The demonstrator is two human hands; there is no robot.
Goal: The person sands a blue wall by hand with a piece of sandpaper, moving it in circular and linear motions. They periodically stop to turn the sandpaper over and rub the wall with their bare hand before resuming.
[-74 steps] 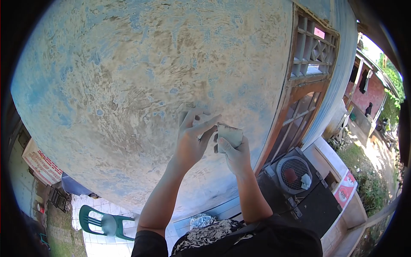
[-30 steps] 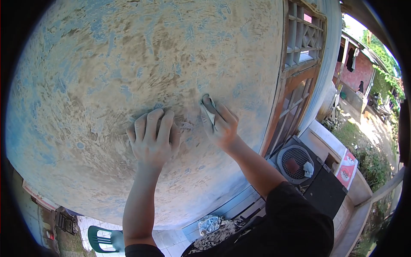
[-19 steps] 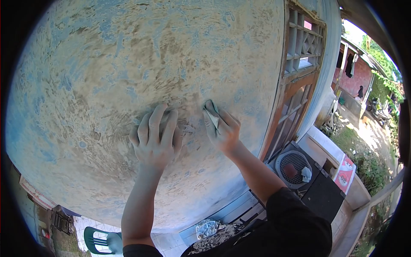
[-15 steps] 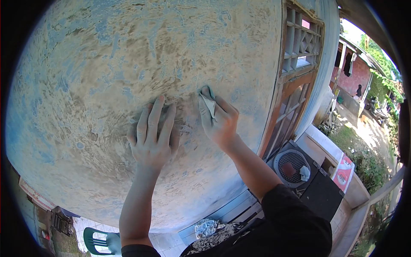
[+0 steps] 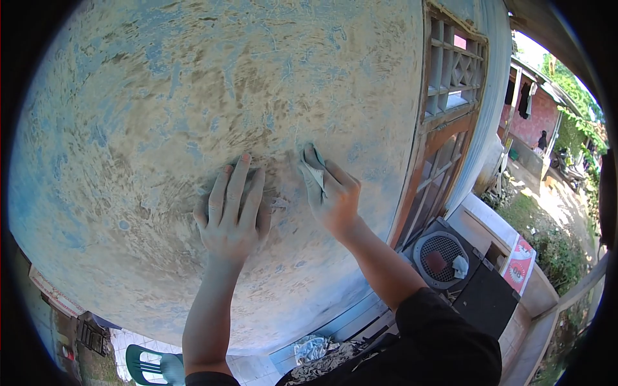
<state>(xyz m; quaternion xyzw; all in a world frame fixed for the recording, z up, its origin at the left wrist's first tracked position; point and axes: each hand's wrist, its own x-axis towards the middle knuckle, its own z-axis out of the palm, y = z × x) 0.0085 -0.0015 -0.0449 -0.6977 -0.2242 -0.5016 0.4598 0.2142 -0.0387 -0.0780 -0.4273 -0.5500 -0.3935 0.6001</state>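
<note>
Most of the view is a scuffed wall [image 5: 193, 83], its blue paint worn through to tan, with a wooden door frame [image 5: 444, 148] at its right edge. Below the frame stands a black box [image 5: 479, 293]. Its round grille [image 5: 444, 254] carries a dark red lump [image 5: 436, 260] and a crumpled white rag [image 5: 459, 266]; I cannot tell whether anything is inside the box. A green chair [image 5: 151, 368] shows at the bottom left.

The left hand [image 5: 232, 219] lies flat on the wall, fingers stretched out and close together. Just beside it, the right hand [image 5: 335, 196] pinches a folded sheet [image 5: 314, 172], sandpaper by its look, between thumb and fingers and presses it to the wall.

As I judge it, the small sheet could slide out of that pinch under hard pressure, and the bare fingertips would then scrape the rough surface.
</note>
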